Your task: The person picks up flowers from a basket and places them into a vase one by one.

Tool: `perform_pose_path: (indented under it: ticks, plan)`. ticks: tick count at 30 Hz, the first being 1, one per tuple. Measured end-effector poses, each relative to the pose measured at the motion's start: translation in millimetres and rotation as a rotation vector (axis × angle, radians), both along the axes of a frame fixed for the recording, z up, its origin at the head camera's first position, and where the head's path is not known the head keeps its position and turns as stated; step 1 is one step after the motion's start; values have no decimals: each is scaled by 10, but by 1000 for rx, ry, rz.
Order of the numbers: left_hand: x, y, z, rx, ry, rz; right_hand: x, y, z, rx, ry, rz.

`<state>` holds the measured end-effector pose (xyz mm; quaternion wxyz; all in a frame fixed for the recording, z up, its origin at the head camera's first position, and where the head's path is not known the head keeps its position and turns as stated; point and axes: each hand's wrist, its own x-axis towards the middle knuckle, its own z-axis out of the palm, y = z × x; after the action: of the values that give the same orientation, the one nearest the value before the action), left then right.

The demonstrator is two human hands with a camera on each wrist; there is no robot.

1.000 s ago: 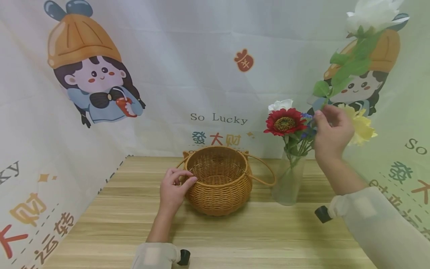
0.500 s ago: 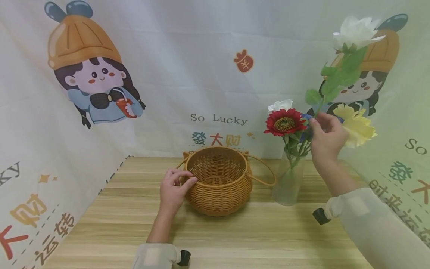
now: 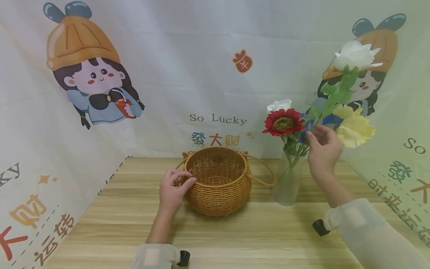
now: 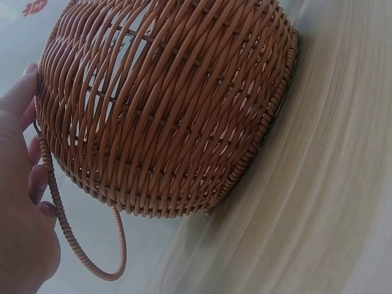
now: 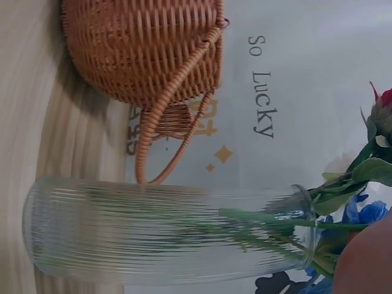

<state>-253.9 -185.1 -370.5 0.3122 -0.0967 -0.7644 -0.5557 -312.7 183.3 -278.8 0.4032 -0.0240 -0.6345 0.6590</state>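
My left hand (image 3: 172,189) grips the left rim of a round wicker basket (image 3: 218,201); its fingertips show at the rim in the left wrist view. With fingers and thumb, my right hand (image 3: 324,154) pinches the stem of a tall white artificial rose (image 3: 355,56) above the clear ribbed glass vase (image 3: 286,185). In the right wrist view, a bright green stem (image 5: 263,215) reaches inside the vase's neck, its cut end partway down. A red flower (image 3: 283,122), a smaller white flower (image 3: 279,106) and blue flowers (image 5: 370,212) stand in the vase. A yellow flower (image 3: 356,129) leans right behind my hand.
The basket's loop handle (image 3: 263,175) hangs out to the right, close to the vase. Both stand on a wood-grain table (image 3: 134,216). A printed cloth (image 3: 174,74) hangs behind the table and along its sides.
My right hand has moved down and slightly left, lowering the white rose toward the vase. My left hand and the basket have stayed in place.
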Motion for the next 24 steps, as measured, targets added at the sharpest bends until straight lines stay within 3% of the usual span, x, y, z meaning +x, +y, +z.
perform_pose_path:
  ticks: [8,14,20,24]
  plan:
    - [-4,-6,-14,-9,6,3,32,-17,-36,-44,115,41]
    - [-6,-6,-21,-1,18,1,28,-32,-23,67,97,-33]
    - [1,-2,-15,3,23,0,14,-48,-58,185,134,-80]
    - [1,4,-18,8,33,1,6,-46,-77,193,166,-79]
